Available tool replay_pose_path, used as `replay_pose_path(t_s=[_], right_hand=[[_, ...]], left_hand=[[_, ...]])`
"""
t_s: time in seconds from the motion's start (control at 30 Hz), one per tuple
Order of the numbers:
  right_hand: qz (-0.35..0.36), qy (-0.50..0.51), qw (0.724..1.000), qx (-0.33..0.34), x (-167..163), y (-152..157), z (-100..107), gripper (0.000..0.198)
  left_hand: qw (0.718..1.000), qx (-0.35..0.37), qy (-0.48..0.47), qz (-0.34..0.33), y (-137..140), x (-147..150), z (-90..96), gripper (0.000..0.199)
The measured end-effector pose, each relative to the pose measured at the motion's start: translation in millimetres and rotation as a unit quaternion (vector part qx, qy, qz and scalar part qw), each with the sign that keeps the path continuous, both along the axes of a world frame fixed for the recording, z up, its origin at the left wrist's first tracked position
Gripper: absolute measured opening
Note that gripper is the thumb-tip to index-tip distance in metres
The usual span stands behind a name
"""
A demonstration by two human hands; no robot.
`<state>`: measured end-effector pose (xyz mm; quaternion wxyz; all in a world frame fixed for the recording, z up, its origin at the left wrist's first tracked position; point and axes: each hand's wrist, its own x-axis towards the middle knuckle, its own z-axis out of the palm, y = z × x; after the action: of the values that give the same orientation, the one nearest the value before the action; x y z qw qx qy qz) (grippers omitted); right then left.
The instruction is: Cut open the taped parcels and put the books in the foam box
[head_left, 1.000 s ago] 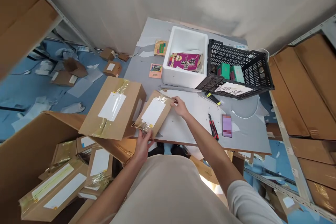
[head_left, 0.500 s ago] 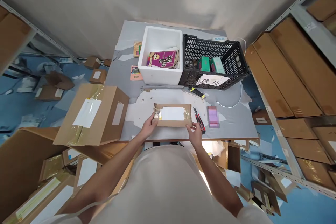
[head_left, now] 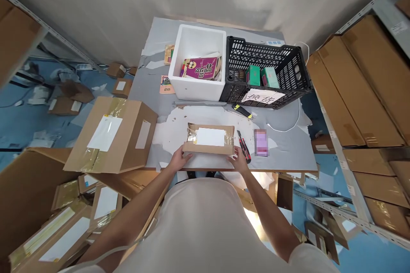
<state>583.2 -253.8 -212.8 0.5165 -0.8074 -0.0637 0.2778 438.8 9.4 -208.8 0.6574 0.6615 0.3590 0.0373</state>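
A small flat cardboard box (head_left: pixel 206 149) with a blank-looking white label and clear tape at both ends is in front of me near the table's front edge. My left hand (head_left: pixel 179 159) grips its near left corner, thumb low and fingers against the side. At the near right corner, my right hand (head_left: pixel 238 160) has hold of the box too. Just right of it lies a red and black utility knife (head_left: pixel 244 147). A purple, pixelated item (head_left: pixel 261 142) is farther right. Behind the box rests a black and yellow cutter (head_left: pixel 242 111).
A white foam box (head_left: pixel 198 89) with purple-covered booklets and a black plastic crate (head_left: pixel 232 94) holding green boxes stand at the back. A large taped carton (head_left: pixel 133 136) is at left. Shelves of cartons (head_left: pixel 368 94) line the right; more boxes lie on the floor.
My left hand has slid from the box's left side to its near left corner. The right hand stays by the near right corner. The box's near side shows more now, and the view has shifted slightly.
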Motion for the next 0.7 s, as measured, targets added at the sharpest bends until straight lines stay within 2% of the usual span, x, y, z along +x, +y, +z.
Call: replay_pose_path(t_s=[0.07, 0.13, 0.23, 0.33, 0.43, 0.57, 0.7], right_hand=[[0.009, -0.003, 1.000, 0.013, 3, 4, 0, 0.046], [0.012, -0.014, 1.000, 0.021, 6, 9, 6, 0.042], [0.021, -0.050, 0.998, 0.010, 11, 19, 23, 0.040], [0.032, -0.087, 0.994, -0.063, 15, 30, 33, 0.040], [0.044, -0.098, 0.989, -0.100, 18, 41, 30, 0.045], [0.059, -0.061, 0.994, -0.068, 17, 43, 22, 0.049], [0.020, -0.028, 0.999, 0.009, 8, 28, 16, 0.055]], left_hand=[[0.999, -0.030, -0.018, 0.022, -1, 2, 0.0, 0.056], [0.998, -0.029, -0.037, 0.030, -1, 4, 6.2, 0.050], [0.998, 0.056, -0.011, 0.033, 4, 8, 20.6, 0.040], [0.987, 0.152, 0.049, 0.031, 13, 15, 27.5, 0.034], [0.983, 0.165, 0.075, 0.024, 21, 24, 23.2, 0.033], [0.987, 0.146, 0.070, 0.012, 25, 27, 16.5, 0.032], [0.993, 0.109, 0.038, 0.012, 27, 14, 10.6, 0.038]])
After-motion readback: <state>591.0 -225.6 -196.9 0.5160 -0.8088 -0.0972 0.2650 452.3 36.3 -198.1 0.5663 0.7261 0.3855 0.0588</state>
